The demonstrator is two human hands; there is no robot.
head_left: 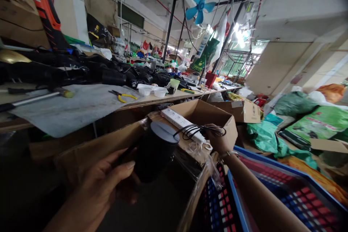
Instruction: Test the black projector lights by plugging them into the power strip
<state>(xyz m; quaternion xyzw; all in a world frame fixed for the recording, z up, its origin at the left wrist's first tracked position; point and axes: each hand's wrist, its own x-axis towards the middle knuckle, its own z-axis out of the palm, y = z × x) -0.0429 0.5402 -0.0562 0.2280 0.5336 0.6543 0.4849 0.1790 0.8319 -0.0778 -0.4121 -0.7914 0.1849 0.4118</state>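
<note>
A: Obs. 1 — any readable writing? Brands, labels?

B: None legible. The green sack (318,121) at right carries red print, too blurred to read. The orange tool case (45,9) at upper left bears a pale label, also unreadable.

A: Left hand?

B: The left hand (102,185) wraps its fingers (122,168) around one black cylinder (156,150), thumb on the side wall. The cylinder sits low in the centre of the view, tilted, its flat end facing the camera, just in front of the open cardboard box (212,114).

A: Right hand?

B: The right hand (220,139) is curled against the near edge of that box; one loop of black cord (199,130) lies at the fingers. Whether they pinch it cannot be told. The cord crosses one white power strip (183,123) resting on the box flap.

A: Counts for the rest?

B: One blue crate (285,177) under the right forearm. One pair of yellow-handled pliers (122,96) on the counter (163,98). One blue fan (199,3) overhead, four blades. Two clear plastic tubs (152,90) on the counter.
</note>
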